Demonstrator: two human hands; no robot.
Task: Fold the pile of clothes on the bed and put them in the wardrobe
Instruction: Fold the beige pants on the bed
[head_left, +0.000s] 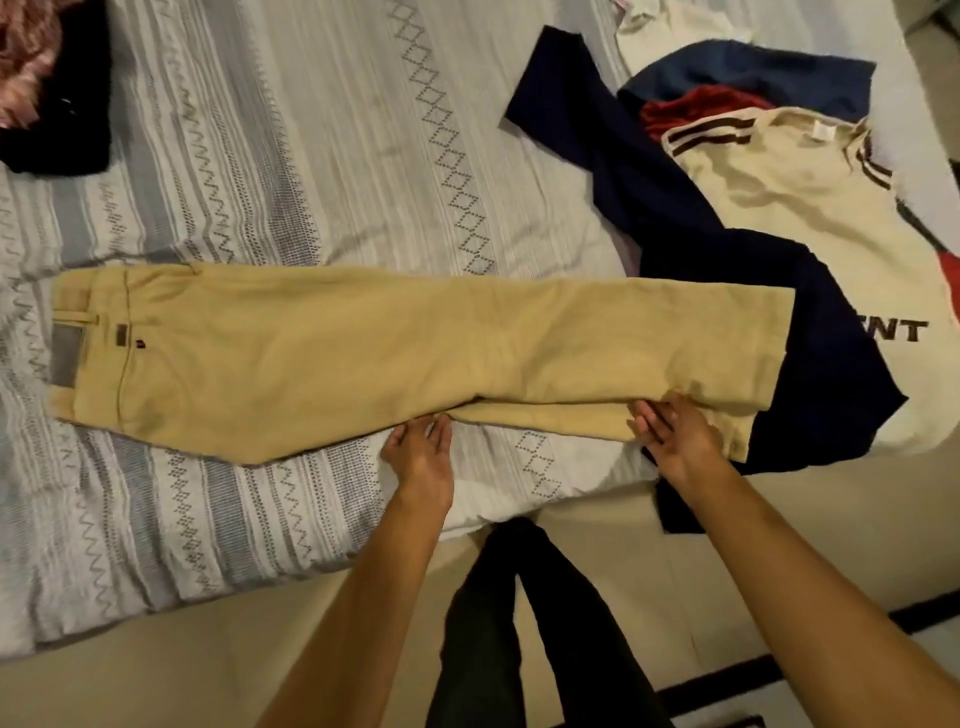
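Both hands, left (418, 451) and right (670, 428), rested open-fingered on the near edge of the khaki trousers (363, 343), gripping nothing; folding them crosswise likely came next.

Single head-worn wide-angle view, looking steeply down and forward from the near edge of the bed (311, 156), close range.
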